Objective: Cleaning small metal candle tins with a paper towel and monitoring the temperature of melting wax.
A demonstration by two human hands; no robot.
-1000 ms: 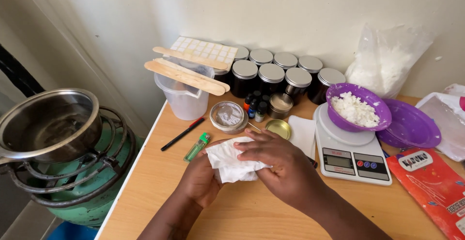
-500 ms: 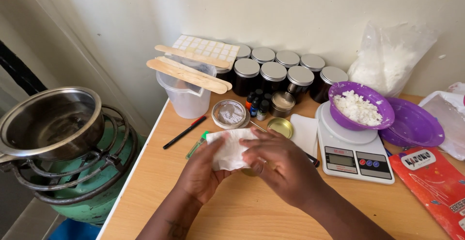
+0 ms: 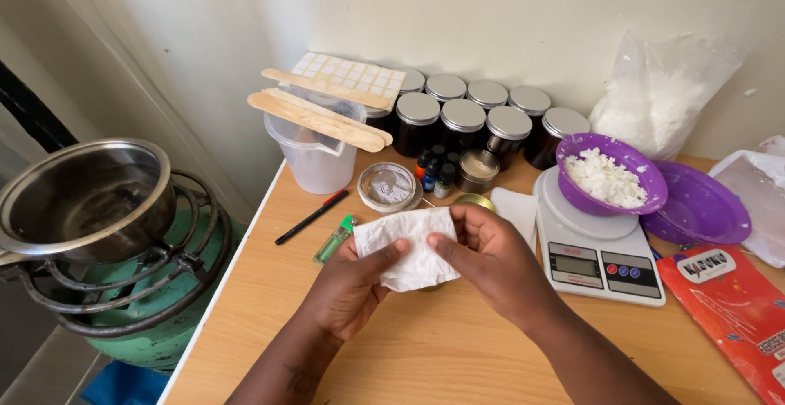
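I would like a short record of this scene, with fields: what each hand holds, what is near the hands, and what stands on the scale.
left hand: left hand holds the white paper tissue at its lower left side
right hand: right hand grips the same tissue from the right
near the hands: green lighter, black and red pen, small round tin
on the scale: purple bowl of white flakes on the white kitchen scale
at the back: dark jars with silver lids
left of table: metal pot on a gas burner
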